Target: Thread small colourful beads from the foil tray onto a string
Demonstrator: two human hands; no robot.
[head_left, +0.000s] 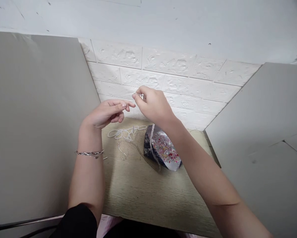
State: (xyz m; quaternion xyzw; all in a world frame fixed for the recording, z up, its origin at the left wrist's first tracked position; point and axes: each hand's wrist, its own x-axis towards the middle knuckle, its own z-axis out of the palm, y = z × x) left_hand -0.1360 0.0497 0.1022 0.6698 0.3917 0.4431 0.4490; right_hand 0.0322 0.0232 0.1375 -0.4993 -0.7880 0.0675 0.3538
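Observation:
My right hand is raised above the table, with thumb and fingers pinched on a string of small white beads. The strand hangs below this hand, past a dark pouch-like container, and its lower end curves near the tabletop. Facing it from the left is my left hand, thumb pressed against the fingers and one fingertip pointing at the right hand. Anything thin in that pinch is too small to make out. Below lie loose loops of white bead strands on the table.
The dark patterned container holds a silvery sheet with many pink, red and clear beads. Grey panels stand on the left and right. A white brick-pattern wall closes the back. A small white stick lies near my left forearm.

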